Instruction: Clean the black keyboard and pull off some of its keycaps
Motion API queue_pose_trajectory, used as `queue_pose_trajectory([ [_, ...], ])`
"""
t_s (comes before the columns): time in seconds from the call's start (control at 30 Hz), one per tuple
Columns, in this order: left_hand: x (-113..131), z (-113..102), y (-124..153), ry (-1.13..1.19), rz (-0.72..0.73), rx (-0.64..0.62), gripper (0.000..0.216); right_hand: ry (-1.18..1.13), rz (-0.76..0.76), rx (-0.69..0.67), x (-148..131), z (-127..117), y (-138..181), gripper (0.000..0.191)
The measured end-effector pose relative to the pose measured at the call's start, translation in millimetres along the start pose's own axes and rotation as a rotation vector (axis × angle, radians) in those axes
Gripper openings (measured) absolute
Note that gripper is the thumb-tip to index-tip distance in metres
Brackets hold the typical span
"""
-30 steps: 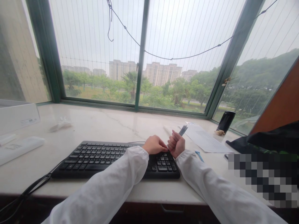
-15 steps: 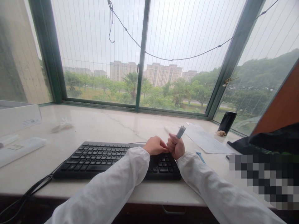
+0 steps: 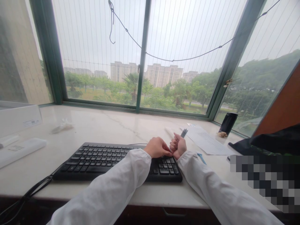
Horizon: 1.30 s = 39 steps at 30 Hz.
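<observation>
Over the right end of the black keyboard (image 3: 105,156), my two hands meet. My right hand (image 3: 179,147) is closed in a fist around a thin grey bundle (image 3: 184,133), whose narrow, uneven end sticks out above the fist; its exact kind is hard to make out. Against the lower side of that fist, my left hand (image 3: 157,148) has its thumb and fingers pinched together. What sits between those fingertips is hidden. A small blue tool (image 3: 201,158) lies on the table just right of my right wrist.
Printed white paper (image 3: 208,142) lies at the right, with a black can (image 3: 228,124) behind it. Dark fabric (image 3: 276,139) is at the far right. On the left are a white box (image 3: 21,120), a white elongated object (image 3: 23,151), crumpled plastic (image 3: 62,126) and black cables (image 3: 35,189).
My right fist has turned and shifted slightly right, and less of the grey bundle shows above it. My left hand has moved a little right along with it.
</observation>
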State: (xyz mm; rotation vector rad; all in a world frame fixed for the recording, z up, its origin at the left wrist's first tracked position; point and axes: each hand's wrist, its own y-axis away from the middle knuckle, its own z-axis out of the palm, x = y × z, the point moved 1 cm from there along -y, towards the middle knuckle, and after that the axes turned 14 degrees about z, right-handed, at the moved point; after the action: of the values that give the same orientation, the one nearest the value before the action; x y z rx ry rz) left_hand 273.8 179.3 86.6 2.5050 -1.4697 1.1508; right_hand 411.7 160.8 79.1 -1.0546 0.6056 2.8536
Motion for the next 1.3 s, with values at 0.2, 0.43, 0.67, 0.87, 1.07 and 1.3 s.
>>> queue_pose_trajectory([
  [0.2, 2.9, 2.2, -0.7, -0.158, 0.066, 0.003, 0.027, 0.069, -0.093, 0.034, 7.0, 6.1, 5.5, 0.042],
  [0.43, 11.6, 2.5, 0.8, -0.332, 0.125, -0.015, 0.022, -0.022, -0.074, 0.123, 7.4, 7.0, 2.9, 0.042],
  [0.67, 15.6, -5.4, 1.4, -0.435, 0.162, -0.061, 0.022, -0.14, -0.078, 0.156, 3.5, 4.2, 3.7, 0.04],
  [0.87, 15.4, -2.4, 2.1, -0.539, 0.215, -0.084, 0.027, -0.142, -0.085, 0.113, 0.0, 8.0, 6.9, 0.04],
  [1.07, 17.6, 1.4, 5.3, -0.643, 0.265, -0.125, 0.034, -0.034, -0.244, 0.096, 2.0, 13.9, 11.4, 0.043],
  [1.3, 12.0, -3.3, 1.1, -0.486, 0.192, -0.132, 0.024, 0.039, -0.279, 0.123, 10.3, 11.4, 6.8, 0.049],
])
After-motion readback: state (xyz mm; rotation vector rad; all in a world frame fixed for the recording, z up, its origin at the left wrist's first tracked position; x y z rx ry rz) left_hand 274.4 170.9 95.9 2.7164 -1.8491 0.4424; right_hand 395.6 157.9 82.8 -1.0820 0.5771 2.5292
